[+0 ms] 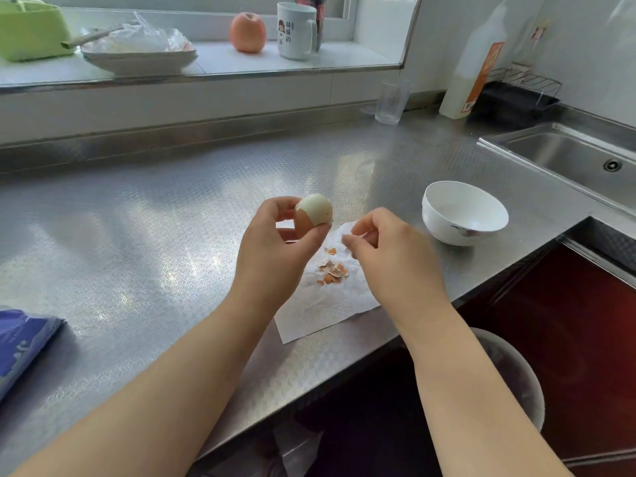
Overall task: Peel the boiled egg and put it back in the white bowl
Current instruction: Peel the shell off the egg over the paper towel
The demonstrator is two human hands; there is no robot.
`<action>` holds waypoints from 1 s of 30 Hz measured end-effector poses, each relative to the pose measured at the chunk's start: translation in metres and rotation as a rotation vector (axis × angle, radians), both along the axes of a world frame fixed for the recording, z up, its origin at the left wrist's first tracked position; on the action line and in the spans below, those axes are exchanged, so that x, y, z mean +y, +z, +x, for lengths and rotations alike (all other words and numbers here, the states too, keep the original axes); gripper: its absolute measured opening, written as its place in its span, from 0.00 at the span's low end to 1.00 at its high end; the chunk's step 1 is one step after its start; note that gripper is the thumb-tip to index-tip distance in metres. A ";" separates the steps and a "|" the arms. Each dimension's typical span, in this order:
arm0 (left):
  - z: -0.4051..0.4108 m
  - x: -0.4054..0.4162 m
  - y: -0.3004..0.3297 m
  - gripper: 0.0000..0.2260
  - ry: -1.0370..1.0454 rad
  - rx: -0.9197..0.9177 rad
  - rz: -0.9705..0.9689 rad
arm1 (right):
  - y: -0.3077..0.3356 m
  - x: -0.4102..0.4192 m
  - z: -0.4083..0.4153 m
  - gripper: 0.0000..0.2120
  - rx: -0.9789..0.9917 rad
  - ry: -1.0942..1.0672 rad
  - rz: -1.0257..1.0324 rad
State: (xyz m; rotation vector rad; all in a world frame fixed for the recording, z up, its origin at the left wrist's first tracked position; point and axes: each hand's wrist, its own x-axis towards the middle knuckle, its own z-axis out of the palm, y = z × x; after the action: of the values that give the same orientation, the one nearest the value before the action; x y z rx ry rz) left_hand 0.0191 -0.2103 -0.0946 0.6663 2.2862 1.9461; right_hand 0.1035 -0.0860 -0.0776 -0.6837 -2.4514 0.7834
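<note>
My left hand [275,246] holds a boiled egg [315,211] up above the steel counter. The egg's upper part is bare white; brown shell still covers its lower left side. My right hand [385,249] hovers just right of the egg, above a white paper towel [327,304], its fingertips pinched together; whether a shell bit sits between them is too small to tell. Several brown shell fragments [332,271] lie on the towel. The white bowl [463,211] stands empty on the counter to the right of both hands.
A sink [568,156] is at the far right, with a clear glass [390,101] and a bottle [471,67] behind. The window sill holds a mug [296,31], an apple [247,32], plates [137,60] and a green container [31,29]. A blue packet [20,342] lies at the left edge.
</note>
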 end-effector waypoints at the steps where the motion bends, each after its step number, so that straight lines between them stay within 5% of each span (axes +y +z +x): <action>1: 0.000 0.000 0.000 0.14 -0.008 -0.033 0.017 | -0.002 0.001 0.000 0.03 -0.025 0.008 0.000; 5: 0.000 0.000 -0.001 0.15 -0.029 -0.107 0.062 | -0.006 0.001 -0.002 0.13 -0.104 0.067 -0.020; 10: 0.001 0.000 -0.001 0.16 -0.037 -0.092 0.077 | 0.003 -0.009 -0.006 0.07 0.328 0.078 -0.130; 22: 0.007 0.003 -0.001 0.16 -0.103 -0.122 0.081 | -0.007 -0.012 -0.013 0.06 0.402 -0.009 -0.018; 30: 0.004 0.002 -0.001 0.16 -0.233 -0.262 0.158 | 0.001 0.006 -0.012 0.06 0.435 0.032 -0.466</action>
State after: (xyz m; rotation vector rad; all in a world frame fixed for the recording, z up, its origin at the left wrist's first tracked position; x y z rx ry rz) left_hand 0.0234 -0.2082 -0.0956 0.6162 1.8324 1.9815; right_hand 0.0918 -0.0795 -0.0767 -0.5586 -1.9049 1.3787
